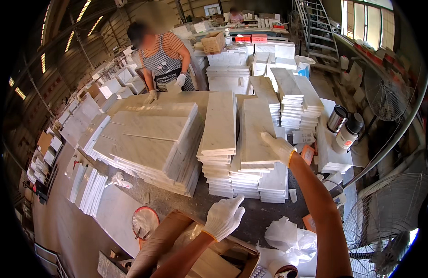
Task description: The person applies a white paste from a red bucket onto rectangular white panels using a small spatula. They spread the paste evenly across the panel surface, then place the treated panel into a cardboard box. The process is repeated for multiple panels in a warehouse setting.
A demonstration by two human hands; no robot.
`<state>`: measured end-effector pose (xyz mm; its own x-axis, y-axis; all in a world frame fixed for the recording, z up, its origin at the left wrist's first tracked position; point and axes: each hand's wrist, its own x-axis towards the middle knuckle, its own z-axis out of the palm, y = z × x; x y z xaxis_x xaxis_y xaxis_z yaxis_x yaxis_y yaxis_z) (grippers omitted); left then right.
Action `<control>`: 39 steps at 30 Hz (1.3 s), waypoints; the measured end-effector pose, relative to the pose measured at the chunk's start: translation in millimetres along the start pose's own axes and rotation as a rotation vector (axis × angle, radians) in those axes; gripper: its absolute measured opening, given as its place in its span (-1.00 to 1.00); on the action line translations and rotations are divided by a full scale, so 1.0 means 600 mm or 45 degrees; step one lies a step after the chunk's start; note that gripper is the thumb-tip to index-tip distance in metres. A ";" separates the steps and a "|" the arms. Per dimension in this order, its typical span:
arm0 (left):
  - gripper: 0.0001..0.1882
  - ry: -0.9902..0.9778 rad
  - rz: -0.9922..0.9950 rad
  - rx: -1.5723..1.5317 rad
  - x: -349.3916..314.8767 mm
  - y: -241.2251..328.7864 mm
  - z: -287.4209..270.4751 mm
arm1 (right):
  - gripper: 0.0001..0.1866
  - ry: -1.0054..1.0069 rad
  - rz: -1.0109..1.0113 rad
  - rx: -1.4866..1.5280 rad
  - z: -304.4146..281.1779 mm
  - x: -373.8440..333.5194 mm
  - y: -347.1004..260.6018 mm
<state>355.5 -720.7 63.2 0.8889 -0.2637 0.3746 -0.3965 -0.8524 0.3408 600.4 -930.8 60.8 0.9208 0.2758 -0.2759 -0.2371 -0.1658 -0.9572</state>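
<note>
My right hand [280, 147], in a white knit glove, grips the right edge of a pale, grey-veined marble slab [256, 123]. One digit shows on its top face; the other fingers are mostly hidden. That slab lies on top of a stack of similar slabs [245, 178]. Nearer to me, my left hand [224, 217], gloved alike, hovers over an open cardboard box [174, 231] with its fingers stretched out and nothing in them. Left of the gripped slab, another narrow slab [218, 118] tops a neighbouring stack.
A large slab pile [149, 134] stands left, with a co-worker [165, 60] behind it. Two flasks [346, 132] stand on slabs at right. Wire fans [385, 222] edge the right side. Crumpled plastic [293, 241] and a red-rimmed basket [145, 222] lie near me.
</note>
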 end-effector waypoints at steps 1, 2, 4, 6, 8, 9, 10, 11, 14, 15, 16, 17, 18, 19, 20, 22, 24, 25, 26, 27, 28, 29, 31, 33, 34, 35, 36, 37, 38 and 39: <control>-0.68 0.003 -0.012 0.008 -0.003 0.000 -0.001 | -0.05 -0.018 0.009 0.025 0.005 -0.006 0.003; -0.68 0.005 -0.026 0.017 -0.005 -0.001 -0.004 | -0.05 -0.037 0.017 0.050 0.010 -0.014 0.004; -0.67 -0.015 -0.076 -0.011 -0.008 0.001 -0.002 | -0.01 -0.099 0.022 0.185 0.015 -0.049 0.009; -0.64 -0.068 -0.128 -0.063 -0.004 0.001 -0.002 | 0.08 -0.261 0.018 0.377 0.015 -0.067 0.023; -0.66 -0.033 -0.120 -0.093 0.001 0.002 0.002 | 0.07 -0.162 0.052 0.284 0.004 -0.064 0.022; -0.66 -0.019 -0.114 -0.101 0.002 0.002 0.001 | 0.06 -0.112 0.066 0.245 -0.001 -0.064 0.016; -0.66 -0.023 -0.123 -0.097 0.001 0.001 0.000 | 0.06 -0.063 0.081 0.205 -0.006 -0.063 0.011; -0.67 -0.002 -0.109 -0.077 -0.001 0.003 0.003 | 0.05 -0.012 0.097 0.164 -0.012 -0.063 0.005; -0.64 0.039 -0.126 -0.029 0.001 -0.001 0.007 | -0.03 0.036 0.113 0.247 -0.012 -0.071 -0.019; -0.60 0.026 -0.192 -0.033 -0.001 -0.003 0.009 | -0.10 -0.023 0.121 0.404 0.001 -0.083 -0.027; -0.57 0.013 -0.256 -0.037 -0.003 -0.006 0.012 | -0.17 -0.081 0.130 0.560 0.008 -0.091 -0.032; -0.52 0.037 -0.372 -0.153 0.000 -0.008 0.015 | -0.26 -0.106 0.158 0.620 0.011 -0.089 -0.030; -0.47 0.055 -0.480 -0.267 0.007 -0.013 0.018 | -0.34 -0.126 0.185 0.689 0.014 -0.086 -0.024; -0.42 0.073 -0.587 -0.380 0.015 -0.020 0.020 | -0.43 -0.145 0.211 0.757 0.016 -0.085 -0.020; -0.29 -0.091 -0.912 -0.836 0.029 -0.035 0.018 | -0.46 -0.179 0.169 0.819 0.022 -0.090 -0.017; -0.21 -0.160 -1.178 -1.400 0.056 -0.046 0.020 | -0.52 -0.247 0.083 0.944 0.039 -0.103 -0.012; -0.23 -0.160 -1.328 -1.943 0.079 -0.043 0.022 | -0.54 -0.252 0.117 0.991 0.042 -0.104 -0.003; -0.23 -0.154 -1.335 -2.075 0.086 -0.046 0.026 | -0.55 -0.257 0.135 1.012 0.045 -0.106 0.000; -0.24 -0.145 -1.340 -2.205 0.092 -0.053 0.034 | -0.54 -0.272 0.122 1.027 0.050 -0.109 0.001; -0.24 -0.146 -1.341 -2.342 0.103 -0.051 0.035 | -0.54 -0.279 0.108 1.039 0.050 -0.114 0.004; -0.32 -0.118 -1.464 -2.340 0.109 -0.040 0.027 | -0.54 -0.288 0.095 1.052 0.050 -0.119 0.007; -0.35 -0.177 -1.403 -2.296 0.107 -0.041 0.033 | -0.53 -0.283 0.087 1.073 0.047 -0.118 0.020; -0.39 -0.283 -1.260 -2.195 0.109 -0.043 0.039 | -0.53 -0.283 0.052 1.118 0.041 -0.112 0.039; -0.43 -0.240 -1.258 -2.114 0.103 -0.026 0.034 | -0.53 -0.185 0.059 1.080 0.043 -0.126 0.040; -0.46 -0.214 -1.258 -2.073 0.099 -0.016 0.032 | -0.53 -0.139 0.063 1.060 0.047 -0.136 0.036; -0.46 -0.154 -1.210 -2.037 0.093 -0.010 0.032 | -0.54 -0.135 0.064 1.043 0.048 -0.149 0.030; -0.47 -0.122 -1.204 -1.939 0.080 -0.013 0.033 | -0.54 -0.140 0.072 1.023 0.055 -0.169 0.020; -0.47 -0.110 -1.191 -1.855 0.076 -0.009 0.035 | -0.55 -0.123 0.078 0.996 0.053 -0.185 0.019; -0.44 -0.072 -1.162 -1.871 0.068 0.001 0.037 | -0.56 -0.163 0.063 1.049 0.048 -0.199 0.029; -0.41 -0.010 -1.122 -1.870 0.065 0.016 0.019 | -0.59 -0.167 0.065 1.086 0.050 -0.211 0.030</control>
<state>389.0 -744.4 71.6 0.9370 0.0167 -0.3490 0.3189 0.3670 0.8739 470.3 -940.3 76.2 0.8720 0.4031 -0.2778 -0.4771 0.5721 -0.6671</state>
